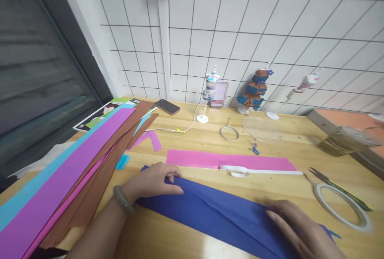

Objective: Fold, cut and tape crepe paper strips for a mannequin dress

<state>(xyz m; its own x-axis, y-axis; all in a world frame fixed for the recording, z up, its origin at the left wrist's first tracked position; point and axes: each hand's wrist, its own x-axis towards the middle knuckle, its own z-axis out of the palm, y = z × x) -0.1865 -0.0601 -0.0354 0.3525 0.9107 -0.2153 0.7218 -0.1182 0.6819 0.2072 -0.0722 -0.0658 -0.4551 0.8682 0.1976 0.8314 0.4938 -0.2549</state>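
A strip of dark blue crepe paper (pixel 216 215) lies slantwise on the table in front of me, creased along its length. At its upper left end, my left hand (pixel 156 181), with a bangle on the wrist, is closed on the paper, thumb on top and fingers curled at the edge. My right hand (pixel 300 223) rests on the paper's right part, fingers stretched and slightly blurred. Just beyond lies a pink paper strip (pixel 210 159), with white tape (pixel 270 172) along its near edge running to a tape roll (pixel 318 199). Scissors (pixel 339 187) lie by the roll.
Long purple (pixel 75 167), light blue and brown paper strips cover the left side. Farther back are a phone (pixel 167 106), a white cable (pixel 192 125), a small ring of tape (pixel 229 133) and little dress stands (pixel 253 91). A jar (pixel 345 141) stands at right.
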